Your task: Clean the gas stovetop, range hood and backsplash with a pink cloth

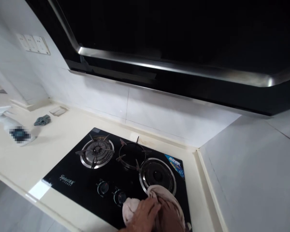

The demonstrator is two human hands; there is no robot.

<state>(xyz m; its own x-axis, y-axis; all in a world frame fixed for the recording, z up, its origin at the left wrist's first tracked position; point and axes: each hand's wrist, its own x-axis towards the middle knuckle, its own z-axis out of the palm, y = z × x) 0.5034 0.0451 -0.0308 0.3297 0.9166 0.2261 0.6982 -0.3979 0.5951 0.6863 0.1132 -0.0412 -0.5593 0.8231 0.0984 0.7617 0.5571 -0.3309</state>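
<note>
Low in the view, a pale pink cloth (165,192) lies bunched over the front right of the black glass gas hob (84,187). My left hand (145,211) is closed on the cloth's left part, beside the right control knob (121,197). Close against it, my right hand (169,216) grips the rest of the cloth, its fingers partly hidden in the folds. The cloth touches the front rim of the right burner (158,175), which has no pan support over it. A black pan support (132,154) stands between the two burners.
The left burner (97,151) carries its pan support. A black range hood (169,74) overhangs the hob. On the pale counter (62,206) to the left are a white spray bottle (13,125), a dark scrubber (42,120) and a small flat packet (58,111). A tiled wall (251,167) rises at right.
</note>
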